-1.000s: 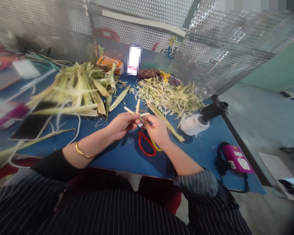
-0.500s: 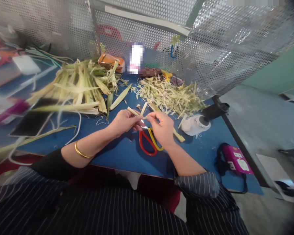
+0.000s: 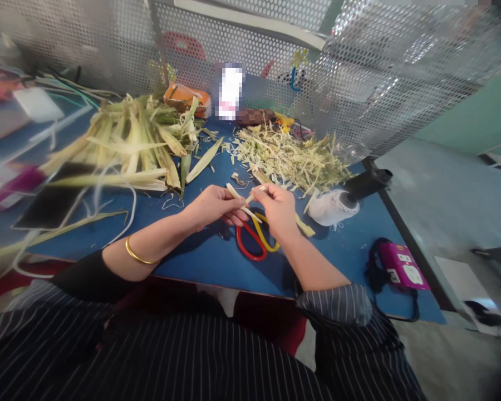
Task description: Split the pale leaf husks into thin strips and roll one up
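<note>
My left hand (image 3: 214, 206) is closed on a pale leaf strip (image 3: 234, 194) that sticks out past its fingers. My right hand (image 3: 278, 210) pinches a second pale strip end (image 3: 253, 195) just beside it, so the two strips cross between my hands. Both hands hover above the blue table (image 3: 200, 256). Red and yellow scissors (image 3: 254, 239) lie on the table directly under my right hand, partly hidden by it.
A bundle of long green-yellow leaves (image 3: 129, 150) lies at the left, a heap of leaf trimmings (image 3: 292, 159) at the back right. A white thread spool (image 3: 332, 207), a black phone (image 3: 52, 203), a pink device with a black strap (image 3: 401, 267) and perforated metal screens (image 3: 384, 72) surround the workspace.
My right hand moved up off the scissors and now pinches a strip end. The upright piece of strip has been laid down to cross the other. The view shifted slightly.
</note>
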Demonstrator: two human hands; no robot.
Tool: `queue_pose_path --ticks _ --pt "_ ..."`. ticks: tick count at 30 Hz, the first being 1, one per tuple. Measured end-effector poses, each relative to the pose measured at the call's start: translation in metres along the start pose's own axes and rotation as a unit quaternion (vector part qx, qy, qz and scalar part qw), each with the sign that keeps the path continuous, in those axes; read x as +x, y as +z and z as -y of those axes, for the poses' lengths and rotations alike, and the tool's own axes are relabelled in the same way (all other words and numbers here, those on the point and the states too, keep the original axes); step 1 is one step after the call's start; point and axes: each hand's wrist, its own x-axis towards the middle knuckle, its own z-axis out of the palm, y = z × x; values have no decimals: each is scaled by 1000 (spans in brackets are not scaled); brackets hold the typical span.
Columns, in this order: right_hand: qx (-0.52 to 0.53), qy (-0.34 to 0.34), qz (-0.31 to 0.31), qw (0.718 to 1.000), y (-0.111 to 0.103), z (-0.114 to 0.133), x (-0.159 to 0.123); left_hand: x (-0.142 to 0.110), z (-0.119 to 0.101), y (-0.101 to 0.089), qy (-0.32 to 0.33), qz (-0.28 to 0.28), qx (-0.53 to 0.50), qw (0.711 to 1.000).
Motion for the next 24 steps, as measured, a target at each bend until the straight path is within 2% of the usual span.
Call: queue_pose_path --ticks 5,7,8,10,11,13,14,16,17,19,24 --pt "20 3 -12 1000 -5 -5 8 0 -2 1 -3 -33 -34 999" --pt "-14 -41 -63 997 -11 -3 9 0 -3 1 2 -46 -77 996" --pt "-56 -88 -92 990 -13 -1 9 0 -4 0 6 -51 -103 993" --pt "-172 -219 -110 954 -16 5 4 1 -5 -1 16 -59 -149 987" --pt "-229 -291 -87 925 -15 9 1 2 -5 -2 22 -64 -164 984" --pt "-326 -410 9 852 -12 14 -6 3 -5 -3 35 -76 -176 981" --pt "-362 -450 62 814 -9 15 -9 4 -4 -3 41 -80 -175 981" --pt "-415 -486 137 757 -2 14 -12 5 -3 -3 50 -79 -166 982" --pt "-432 -490 153 741 2 13 -13 5 -2 -2 51 -74 -162 983" --pt "-454 -491 154 727 6 11 -14 6 1 -2 50 -58 -158 984" --pt "-460 -501 128 721 8 9 -16 5 4 1 57 -54 -168 983"
